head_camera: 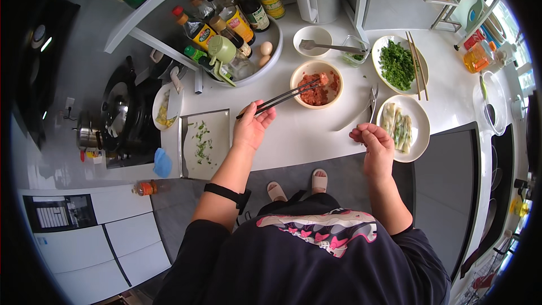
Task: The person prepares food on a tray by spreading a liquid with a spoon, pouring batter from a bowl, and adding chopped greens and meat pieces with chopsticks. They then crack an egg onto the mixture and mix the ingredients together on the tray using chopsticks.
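Observation:
My left hand (255, 123) holds a pair of black chopsticks (279, 98) that slant up and to the right. Their tips pinch a lump of raw minced meat in a cream bowl (295, 89) with more reddish mince (312, 95). My right hand (374, 146) is raised by the left rim of a white plate (417, 152), fingers curled together; whether something small is between them I cannot tell. Pale wrapped rolls with green filling (397, 129) lie on that plate. Just beyond my right fingertips rests a two-armed metal utensil (372, 101).
Chopped greens (397, 65) fill an oval plate bridged by wooden chopsticks (417, 65). Behind the mince stand a white bowl (311, 51) with a fork (328, 46) and a small glass container (355, 53). A bottle tray (277, 42), herb-strewn board (207, 144) and cleaver (174, 103) are leftward.

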{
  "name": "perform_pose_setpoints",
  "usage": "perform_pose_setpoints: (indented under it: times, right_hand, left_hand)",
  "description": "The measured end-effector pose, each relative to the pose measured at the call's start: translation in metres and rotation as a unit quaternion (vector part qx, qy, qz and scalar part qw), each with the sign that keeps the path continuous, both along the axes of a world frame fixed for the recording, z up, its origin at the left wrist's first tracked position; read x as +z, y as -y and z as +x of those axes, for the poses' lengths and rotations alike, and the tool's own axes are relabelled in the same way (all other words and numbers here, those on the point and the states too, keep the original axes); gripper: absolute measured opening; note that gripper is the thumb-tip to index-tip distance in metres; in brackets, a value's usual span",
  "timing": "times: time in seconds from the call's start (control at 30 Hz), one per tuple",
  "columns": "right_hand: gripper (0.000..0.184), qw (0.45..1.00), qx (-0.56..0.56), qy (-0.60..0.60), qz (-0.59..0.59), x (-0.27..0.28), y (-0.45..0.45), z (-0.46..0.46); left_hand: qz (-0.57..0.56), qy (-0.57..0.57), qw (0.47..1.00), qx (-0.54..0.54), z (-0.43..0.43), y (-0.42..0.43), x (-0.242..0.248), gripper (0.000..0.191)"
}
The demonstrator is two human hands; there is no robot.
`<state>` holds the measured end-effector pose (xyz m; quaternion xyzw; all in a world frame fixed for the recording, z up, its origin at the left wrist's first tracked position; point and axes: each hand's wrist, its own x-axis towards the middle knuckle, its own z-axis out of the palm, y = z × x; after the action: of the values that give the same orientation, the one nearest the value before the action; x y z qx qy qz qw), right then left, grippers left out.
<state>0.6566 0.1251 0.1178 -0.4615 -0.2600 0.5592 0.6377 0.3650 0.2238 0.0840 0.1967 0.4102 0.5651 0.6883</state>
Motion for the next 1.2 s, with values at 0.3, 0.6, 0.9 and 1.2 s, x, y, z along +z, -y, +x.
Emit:
perform_pose_setpoints:
  times: [0.3, 0.6, 0.9, 1.2]
  right_hand:
    - [0.014, 0.998, 0.02, 0.026, 0.046, 0.014, -0.001, -0.036]
    - [0.015, 0.988, 0.133, 0.056, 0.058, 0.035, -0.006, -0.134]
    - [0.014, 0.97, 0.216, 0.079, 0.079, 0.057, 0.002, -0.215]
    - [0.014, 0.973, 0.195, 0.095, 0.08, 0.063, 0.01, -0.224]
  left_hand:
    - [0.037, 0.087, 0.995, 0.03, -0.075, 0.053, 0.031, 0.023]
    - [0.087, -0.114, 0.963, 0.227, -0.244, 0.186, 0.053, 0.022]
    - [0.012, -0.28, 0.92, 0.274, -0.263, 0.204, 0.082, 0.02]
    - [0.076, -0.226, 0.924, 0.298, -0.288, 0.2, 0.077, 0.021]
